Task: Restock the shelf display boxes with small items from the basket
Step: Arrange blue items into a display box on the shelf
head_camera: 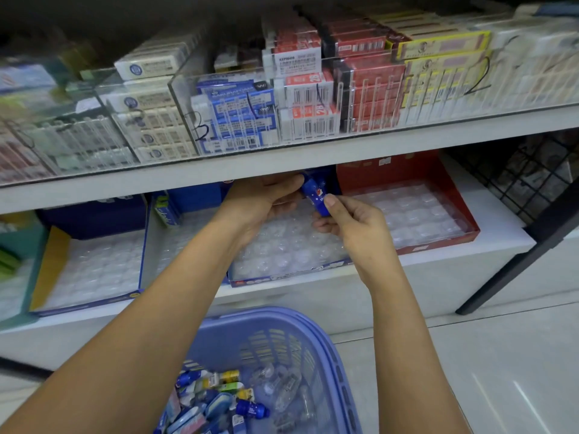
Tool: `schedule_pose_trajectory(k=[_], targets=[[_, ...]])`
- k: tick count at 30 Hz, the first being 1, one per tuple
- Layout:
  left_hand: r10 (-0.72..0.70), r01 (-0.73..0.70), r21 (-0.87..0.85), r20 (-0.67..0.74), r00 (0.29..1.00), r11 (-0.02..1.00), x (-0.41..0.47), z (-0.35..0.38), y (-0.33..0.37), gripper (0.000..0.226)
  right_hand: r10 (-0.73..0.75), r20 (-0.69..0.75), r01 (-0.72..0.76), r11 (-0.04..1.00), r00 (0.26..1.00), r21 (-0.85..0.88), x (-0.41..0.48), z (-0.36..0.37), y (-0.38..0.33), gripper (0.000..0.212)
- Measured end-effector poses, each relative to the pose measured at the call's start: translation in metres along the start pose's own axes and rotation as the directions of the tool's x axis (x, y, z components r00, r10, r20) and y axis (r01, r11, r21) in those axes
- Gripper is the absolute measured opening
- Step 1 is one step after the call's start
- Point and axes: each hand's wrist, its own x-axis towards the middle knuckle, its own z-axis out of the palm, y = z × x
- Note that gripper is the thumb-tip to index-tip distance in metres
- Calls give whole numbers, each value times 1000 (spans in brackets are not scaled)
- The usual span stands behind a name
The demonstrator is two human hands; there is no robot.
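Both hands meet under the upper shelf, over the middle blue display box (291, 274) with its clear plastic cell tray. A small blue item (315, 195) with a red-white logo is held between them. My left hand (266, 198) grips its upper end and my right hand (351, 223) pinches its lower end with thumb and fingers. Below, the lilac plastic basket (316, 336) holds several small blue, yellow and clear items (219, 399).
A red display box (438, 239) with a clear tray sits to the right, another blue box (91, 277) to the left. The upper shelf (282, 158) carries stacked packs behind clear dividers. A black wire rack (532, 177) and a slanted black leg stand at right.
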Motion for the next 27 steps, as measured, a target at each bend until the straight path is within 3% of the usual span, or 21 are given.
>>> schedule_pose_trajectory(k=[3, 5, 7, 8, 10, 11, 14, 18, 27], targets=[[20, -19, 54, -11, 1000, 998, 4, 1, 3, 16, 12, 3, -12, 999, 1000, -46, 1, -2, 2, 14], [51, -41, 122, -77, 996, 992, 10, 3, 3, 22, -55, -31, 39, 925, 998, -379, 4, -2, 5, 17], [110, -59, 307, -150, 983, 950, 19, 5, 2, 32, -92, 22, 78, 668, 995, -740, 5, 4, 10, 28], [158, -67, 444, -171, 972, 894, 25, 6, 0, 35, -65, 67, 92, 536, 996, -839, 5, 8, 12, 33], [215, -73, 626, -154, 964, 777, 34, 7, -4, 42, 22, 139, 122, 357, 990, -926, 2, 18, 19, 37], [207, -80, 665, -115, 971, 742, 39, 8, -7, 43, 48, 152, 129, 315, 987, -940, 1, 20, 22, 37], [179, -134, 739, 18, 984, 661, 45, 7, -16, 33, 61, 158, 135, 281, 985, -950, 2, 20, 24, 32], [219, -169, 780, 42, 975, 603, 51, 4, -22, 31, 88, 176, 151, 243, 980, -958, 6, 15, 21, 27], [186, -198, 857, 122, 975, 476, 60, 0, -24, 33, 102, 165, 126, 312, 981, -942, 8, 12, 23, 34]])
